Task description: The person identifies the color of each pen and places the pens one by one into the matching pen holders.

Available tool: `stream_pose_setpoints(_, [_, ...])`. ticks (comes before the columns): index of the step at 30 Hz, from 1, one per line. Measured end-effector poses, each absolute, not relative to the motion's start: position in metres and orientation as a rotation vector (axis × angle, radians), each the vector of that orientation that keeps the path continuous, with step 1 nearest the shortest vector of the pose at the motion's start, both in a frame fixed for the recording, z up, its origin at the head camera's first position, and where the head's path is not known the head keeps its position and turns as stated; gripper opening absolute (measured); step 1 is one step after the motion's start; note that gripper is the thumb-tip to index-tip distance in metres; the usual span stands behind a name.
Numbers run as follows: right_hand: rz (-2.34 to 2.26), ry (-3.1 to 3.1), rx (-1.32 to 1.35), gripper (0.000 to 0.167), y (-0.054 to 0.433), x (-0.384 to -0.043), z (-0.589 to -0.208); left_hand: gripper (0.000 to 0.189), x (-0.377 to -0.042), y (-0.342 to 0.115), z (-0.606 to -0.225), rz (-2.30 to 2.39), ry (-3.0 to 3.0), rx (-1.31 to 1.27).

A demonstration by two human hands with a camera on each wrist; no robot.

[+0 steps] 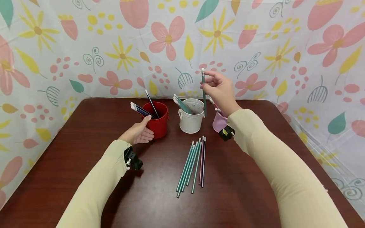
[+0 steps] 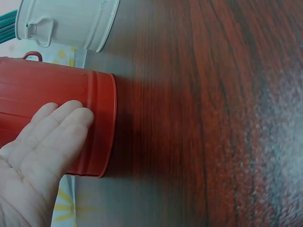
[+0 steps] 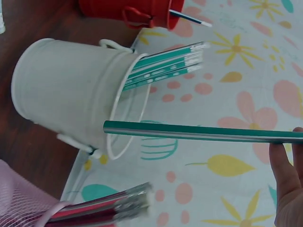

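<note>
In the head view, my right hand (image 1: pixel 220 88) pinches a green pencil (image 1: pixel 203 95) near its eraser end. The pencil stands nearly upright, its lower end overlapping the right rim of the white bucket (image 1: pixel 190 123). Several green pencils (image 3: pixel 163 66) lean together inside that bucket. My left hand (image 1: pixel 139 131) rests its straight fingers against the side of the red bucket (image 1: pixel 160 126), thumb by the rim. Dark blue pencils (image 1: pixel 139 109) lean in the red bucket. Behind my right wrist is a pink bucket (image 1: pixel 219 123) with pink pencils (image 3: pixel 113 208) in it.
On the brown table (image 1: pixel 159 196), in front of the white bucket, lie several green pencils (image 1: pixel 188 166) beside a magenta pencil (image 1: pixel 201 164) and a dark pencil (image 1: pixel 204 161). A floral cloth (image 1: pixel 171 41) hangs behind the table.
</note>
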State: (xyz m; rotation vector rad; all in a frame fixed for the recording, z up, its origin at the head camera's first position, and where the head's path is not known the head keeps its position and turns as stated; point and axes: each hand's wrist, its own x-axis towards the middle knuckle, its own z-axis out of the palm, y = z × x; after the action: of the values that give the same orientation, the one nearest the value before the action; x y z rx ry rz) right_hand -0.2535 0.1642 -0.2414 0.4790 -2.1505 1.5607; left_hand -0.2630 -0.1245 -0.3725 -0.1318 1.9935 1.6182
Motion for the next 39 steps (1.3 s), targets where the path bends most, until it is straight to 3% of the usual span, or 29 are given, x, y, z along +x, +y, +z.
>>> stream_pose_setpoints(10, [1.498,-2.085,0.493,0.033,0.148,-0.261,-0.237,0.089,-0.264,-0.125,-0.372,1.618,1.986,-0.103])
stream_pose_setpoints(21, [1.532,-2.033,0.494,0.019,0.145,-0.259,-0.26,0.088,-0.261,-0.126,-0.374,1.592,1.985,-0.092])
stream_pose_setpoints(39, [1.36,-2.285,0.495,0.024,0.139,-0.27,-0.321,0.089,-0.261,-0.126,-0.373,1.627,1.976,-0.111])
